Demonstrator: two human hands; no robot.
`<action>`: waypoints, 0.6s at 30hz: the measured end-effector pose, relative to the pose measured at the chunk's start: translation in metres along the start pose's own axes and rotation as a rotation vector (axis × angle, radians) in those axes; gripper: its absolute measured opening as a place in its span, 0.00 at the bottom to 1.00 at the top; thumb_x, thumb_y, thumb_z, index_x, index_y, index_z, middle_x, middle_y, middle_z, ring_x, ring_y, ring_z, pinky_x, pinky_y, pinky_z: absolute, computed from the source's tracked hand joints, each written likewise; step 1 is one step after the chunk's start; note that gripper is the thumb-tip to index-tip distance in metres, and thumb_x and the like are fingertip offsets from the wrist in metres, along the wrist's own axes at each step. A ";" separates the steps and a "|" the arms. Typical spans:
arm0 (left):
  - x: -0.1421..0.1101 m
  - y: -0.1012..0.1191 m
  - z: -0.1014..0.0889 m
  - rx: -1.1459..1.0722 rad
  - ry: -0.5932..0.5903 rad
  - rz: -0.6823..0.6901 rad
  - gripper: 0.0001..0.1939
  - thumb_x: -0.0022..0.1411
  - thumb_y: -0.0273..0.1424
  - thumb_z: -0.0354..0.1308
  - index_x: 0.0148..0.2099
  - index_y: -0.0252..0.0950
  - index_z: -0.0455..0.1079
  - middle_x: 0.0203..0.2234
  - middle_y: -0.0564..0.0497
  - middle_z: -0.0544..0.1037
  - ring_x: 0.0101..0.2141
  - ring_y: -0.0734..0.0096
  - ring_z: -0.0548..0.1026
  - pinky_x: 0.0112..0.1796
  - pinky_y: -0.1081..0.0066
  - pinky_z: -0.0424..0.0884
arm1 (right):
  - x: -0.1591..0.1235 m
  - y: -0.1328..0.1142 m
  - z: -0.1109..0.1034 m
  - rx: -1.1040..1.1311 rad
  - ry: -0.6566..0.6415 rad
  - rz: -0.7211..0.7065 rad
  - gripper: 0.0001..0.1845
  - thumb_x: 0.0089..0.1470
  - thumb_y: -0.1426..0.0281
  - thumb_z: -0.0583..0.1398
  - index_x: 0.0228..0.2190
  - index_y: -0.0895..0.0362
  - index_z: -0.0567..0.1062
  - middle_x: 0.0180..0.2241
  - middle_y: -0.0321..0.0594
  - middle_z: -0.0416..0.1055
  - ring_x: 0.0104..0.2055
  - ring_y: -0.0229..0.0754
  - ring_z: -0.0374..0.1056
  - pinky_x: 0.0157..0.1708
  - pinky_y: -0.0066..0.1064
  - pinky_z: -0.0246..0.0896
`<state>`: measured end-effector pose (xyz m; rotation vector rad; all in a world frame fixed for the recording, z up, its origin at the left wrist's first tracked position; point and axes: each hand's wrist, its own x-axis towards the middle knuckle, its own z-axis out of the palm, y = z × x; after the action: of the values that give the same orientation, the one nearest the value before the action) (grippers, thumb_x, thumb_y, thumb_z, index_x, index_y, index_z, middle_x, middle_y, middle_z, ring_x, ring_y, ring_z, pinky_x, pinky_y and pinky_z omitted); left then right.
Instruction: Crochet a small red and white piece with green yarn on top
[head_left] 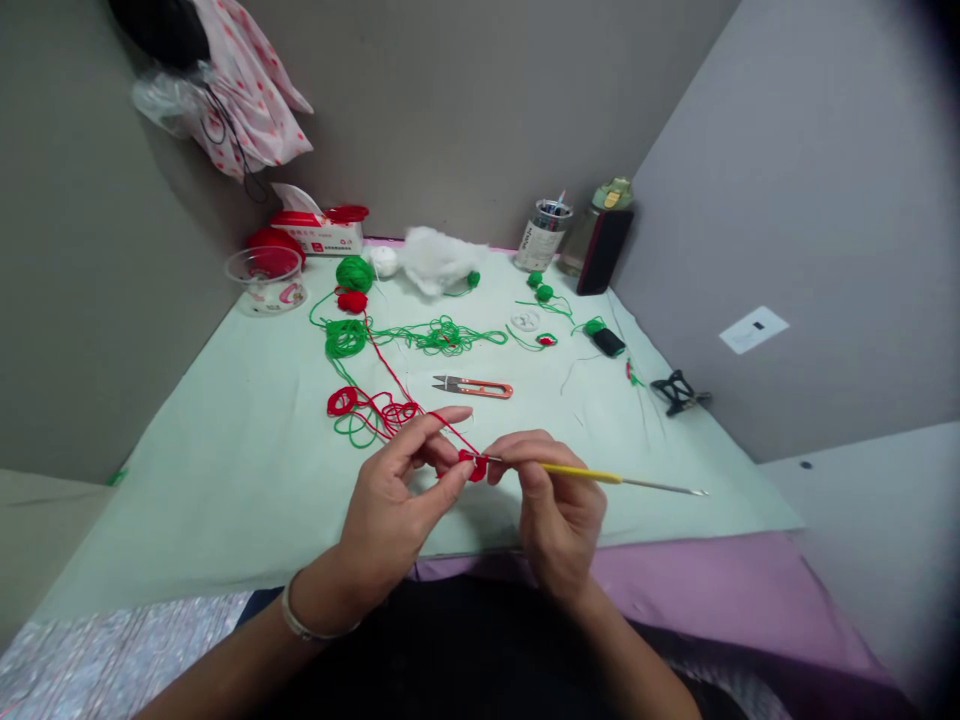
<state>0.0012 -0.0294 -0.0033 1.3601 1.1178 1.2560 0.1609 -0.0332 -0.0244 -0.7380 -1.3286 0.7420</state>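
Left hand [386, 500]: bare, slender fingers.
Right hand [562, 505]: bare, slender fingers.
Bracelet [292, 608]: one, on the left wrist; I see a narrow, rounded band, pale and silvery.
Forearms [240, 635]: uncovered as far as my view reaches.
Top [472, 650]: black, plain where I can see it; fabric too dark for me to make out.
Blue cloth [259, 603]: dark, a small patch beside the top, on the left side; whether it is worn, I cannot tell.

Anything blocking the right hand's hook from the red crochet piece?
Nothing visible. The yellow-handled crochet hook in the right hand reaches the red crochet piece, pinched by the left hand. The orange-handled thread snips lie beyond the hands, out of the way.
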 end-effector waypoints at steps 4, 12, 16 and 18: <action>0.002 0.001 -0.001 0.000 -0.006 -0.004 0.21 0.62 0.28 0.66 0.58 0.36 0.78 0.27 0.57 0.77 0.31 0.74 0.78 0.40 0.74 0.77 | -0.002 0.004 0.001 0.043 0.005 0.052 0.13 0.70 0.75 0.58 0.41 0.52 0.82 0.36 0.38 0.78 0.34 0.38 0.73 0.36 0.34 0.70; 0.002 0.004 -0.001 0.004 -0.009 0.000 0.20 0.62 0.28 0.67 0.56 0.36 0.79 0.26 0.56 0.76 0.30 0.74 0.77 0.39 0.74 0.78 | -0.003 0.003 -0.001 0.089 0.001 0.084 0.13 0.70 0.75 0.58 0.41 0.53 0.82 0.37 0.38 0.78 0.33 0.38 0.73 0.36 0.34 0.70; 0.003 0.002 -0.002 0.015 -0.010 0.011 0.19 0.63 0.28 0.66 0.56 0.36 0.79 0.27 0.56 0.77 0.31 0.74 0.78 0.39 0.74 0.78 | -0.003 0.003 -0.001 0.092 -0.009 0.087 0.13 0.70 0.75 0.58 0.41 0.52 0.82 0.37 0.38 0.78 0.33 0.37 0.73 0.36 0.34 0.70; 0.003 0.002 -0.002 0.016 -0.014 0.014 0.19 0.63 0.28 0.66 0.56 0.37 0.79 0.27 0.56 0.77 0.31 0.74 0.78 0.40 0.73 0.78 | -0.003 0.004 -0.001 0.098 -0.010 0.089 0.12 0.70 0.75 0.58 0.42 0.52 0.82 0.37 0.38 0.78 0.33 0.38 0.73 0.36 0.34 0.70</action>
<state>-0.0010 -0.0264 -0.0008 1.3888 1.1128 1.2481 0.1613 -0.0333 -0.0296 -0.7192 -1.2652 0.8772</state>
